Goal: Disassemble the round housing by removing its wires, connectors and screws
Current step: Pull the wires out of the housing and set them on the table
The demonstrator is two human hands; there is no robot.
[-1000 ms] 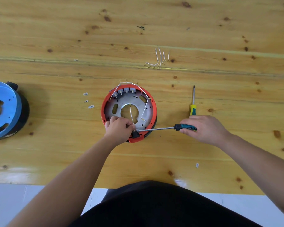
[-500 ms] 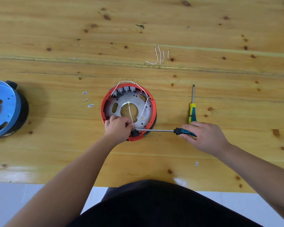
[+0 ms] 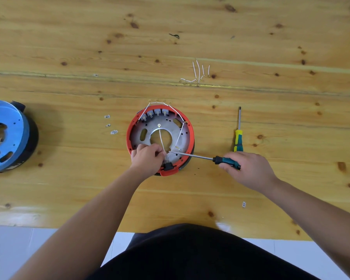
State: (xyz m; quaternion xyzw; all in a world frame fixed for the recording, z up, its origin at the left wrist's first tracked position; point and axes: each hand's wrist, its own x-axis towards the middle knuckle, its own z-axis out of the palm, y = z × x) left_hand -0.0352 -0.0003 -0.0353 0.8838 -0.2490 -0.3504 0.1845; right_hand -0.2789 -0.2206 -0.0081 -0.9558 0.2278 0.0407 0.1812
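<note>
A: Looking nearest first, what has shifted? The right hand [image 3: 246, 168] grips the teal screwdriver [image 3: 226, 160] by its handle, fingers wrapped round it, and the shaft now slants up and left, where a second ago it lay almost level.

B: So the tip has climbed. It was down at the black connector [image 3: 167, 166] on the near rim; now it sits further in, on the metal plate just beside the left hand [image 3: 148, 158].

A: And that hand pinches the white wires [image 3: 162, 139] above the connector, fingers curled tight. It has barely moved.

B: I judge the tool is now going for a screw or terminal on the plate rather than prying at the connector. I cannot see the tip clearly enough to say which.

A: The round housing [image 3: 160, 136] stays mid-table, red rim up, wires looped across it.

B: Further off, a yellow screwdriver [image 3: 238, 136] lies idle right of it, small clips [image 3: 111, 124] to the left, loose wires [image 3: 196, 74] beyond, and a blue housing [image 3: 6, 136] at the far left edge.
</note>
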